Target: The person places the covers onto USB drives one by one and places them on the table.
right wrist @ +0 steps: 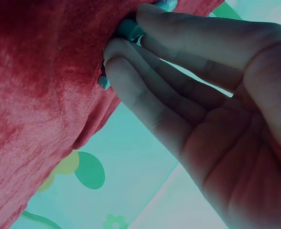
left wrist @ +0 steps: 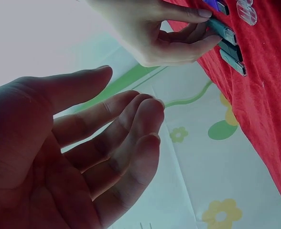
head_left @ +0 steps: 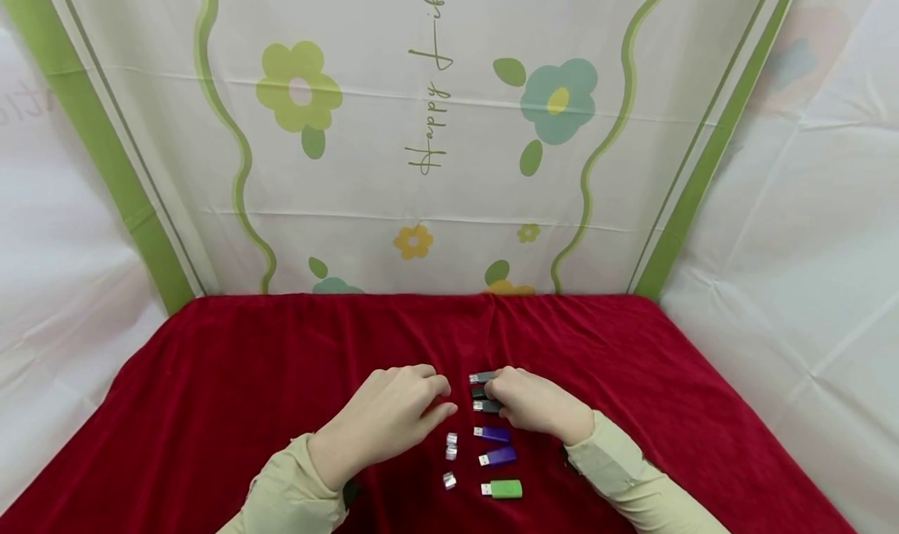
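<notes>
In the head view my right hand (head_left: 539,403) reaches over the far end of a column of USB sticks. Its thumb and fingers pinch a grey USB stick (left wrist: 221,31), whose plug end points left. Right beside this stick lie a black USB stick (left wrist: 231,49) and another grey USB stick (head_left: 482,378). My left hand (head_left: 395,411) hovers left of the column, fingers loosely bent, with nothing in it. Nearer the front are a purple USB stick (head_left: 495,434), a second purple USB stick (head_left: 502,457) and a green USB stick (head_left: 506,489).
Small clear caps (head_left: 451,446) lie left of the column, with another clear cap (head_left: 449,481) closer to the front. A red velvet cloth (head_left: 232,378) covers the table. White printed curtains (head_left: 379,128) enclose the back and sides.
</notes>
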The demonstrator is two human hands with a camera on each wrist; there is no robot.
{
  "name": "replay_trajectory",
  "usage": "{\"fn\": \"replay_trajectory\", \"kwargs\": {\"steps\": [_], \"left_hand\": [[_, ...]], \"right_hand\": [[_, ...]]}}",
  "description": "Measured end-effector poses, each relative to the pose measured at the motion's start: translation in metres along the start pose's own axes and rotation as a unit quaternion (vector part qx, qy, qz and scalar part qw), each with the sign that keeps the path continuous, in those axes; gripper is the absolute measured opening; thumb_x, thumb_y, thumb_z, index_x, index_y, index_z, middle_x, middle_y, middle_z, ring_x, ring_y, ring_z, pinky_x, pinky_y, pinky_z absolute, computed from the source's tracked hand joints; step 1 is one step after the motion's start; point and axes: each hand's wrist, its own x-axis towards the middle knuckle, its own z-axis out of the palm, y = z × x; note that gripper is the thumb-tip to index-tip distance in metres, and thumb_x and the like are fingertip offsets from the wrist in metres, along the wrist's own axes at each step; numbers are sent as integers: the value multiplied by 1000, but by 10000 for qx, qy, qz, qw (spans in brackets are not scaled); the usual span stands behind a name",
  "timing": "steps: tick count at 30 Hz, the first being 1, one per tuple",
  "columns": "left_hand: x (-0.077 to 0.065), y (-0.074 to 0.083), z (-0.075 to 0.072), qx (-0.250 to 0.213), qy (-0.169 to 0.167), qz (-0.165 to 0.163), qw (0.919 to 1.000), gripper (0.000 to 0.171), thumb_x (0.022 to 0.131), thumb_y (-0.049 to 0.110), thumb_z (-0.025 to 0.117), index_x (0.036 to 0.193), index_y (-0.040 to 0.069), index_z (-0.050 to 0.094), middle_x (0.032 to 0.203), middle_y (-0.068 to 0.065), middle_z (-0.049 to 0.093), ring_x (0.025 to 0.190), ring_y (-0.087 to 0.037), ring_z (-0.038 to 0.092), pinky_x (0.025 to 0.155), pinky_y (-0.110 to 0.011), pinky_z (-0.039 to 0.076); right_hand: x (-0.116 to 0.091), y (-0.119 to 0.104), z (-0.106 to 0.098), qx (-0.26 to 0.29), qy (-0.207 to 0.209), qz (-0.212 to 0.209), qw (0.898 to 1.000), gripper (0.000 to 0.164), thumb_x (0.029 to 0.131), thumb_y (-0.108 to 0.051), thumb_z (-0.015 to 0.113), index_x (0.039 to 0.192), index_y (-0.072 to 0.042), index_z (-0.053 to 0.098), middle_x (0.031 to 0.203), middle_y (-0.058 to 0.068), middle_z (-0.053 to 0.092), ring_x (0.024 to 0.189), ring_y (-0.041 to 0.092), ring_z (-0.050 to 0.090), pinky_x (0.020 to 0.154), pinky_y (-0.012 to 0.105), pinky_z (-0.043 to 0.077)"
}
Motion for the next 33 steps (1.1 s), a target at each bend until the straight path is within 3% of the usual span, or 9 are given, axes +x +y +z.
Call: {"fn": "replay_trajectory", "kwargs": {"steps": [6, 13, 19, 26, 33], "left_hand": [[0, 0, 0, 49, -30, -49, 10000, 13, 87, 26, 76, 90, 14, 73, 80, 5, 62, 55, -3, 50, 46, -17, 39], [0, 1, -1, 94, -137, -102, 9998, 15, 88, 27, 75, 93, 13, 74, 82, 3, 63, 56, -4, 51, 46, -17, 40], [0, 0, -1, 21, -222, -116, 9997, 15, 88, 26, 75, 93, 12, 73, 81, 3, 63, 55, -4, 50, 46, -17, 40], [0, -1, 1, 65, -340, -142, 9993, 15, 88, 28, 75, 91, 13, 73, 79, 4, 62, 54, -3, 49, 46, -17, 40], [0, -2, 3, 76, -448, -161, 9988, 14, 88, 26, 75, 88, 12, 72, 79, 4, 62, 55, -5, 51, 46, -19, 41]], "right_hand": [[-1, -1, -3, -83, 172, 20, 9998, 29, 71, 7, 78, 66, -14, 58, 67, -8, 52, 58, 3, 47, 52, 19, 41], [-5, -13, -24, -341, 362, 193, 9986, 20, 78, -10, 81, 71, -15, 64, 68, -9, 50, 56, 8, 48, 49, 25, 43], [-5, -23, -35, 201, 9, 150, 9997, 16, 82, -15, 79, 72, -15, 67, 67, -11, 56, 55, 1, 44, 50, 20, 42], [-5, -27, -28, 112, -272, 13, 9996, 30, 78, -18, 82, 63, -21, 55, 58, -13, 38, 55, 3, 32, 47, 21, 36], [-6, -28, -21, 64, -357, 60, 9993, 15, 76, -20, 84, 74, -16, 70, 67, -13, 54, 56, 0, 44, 51, 20, 43]]}}
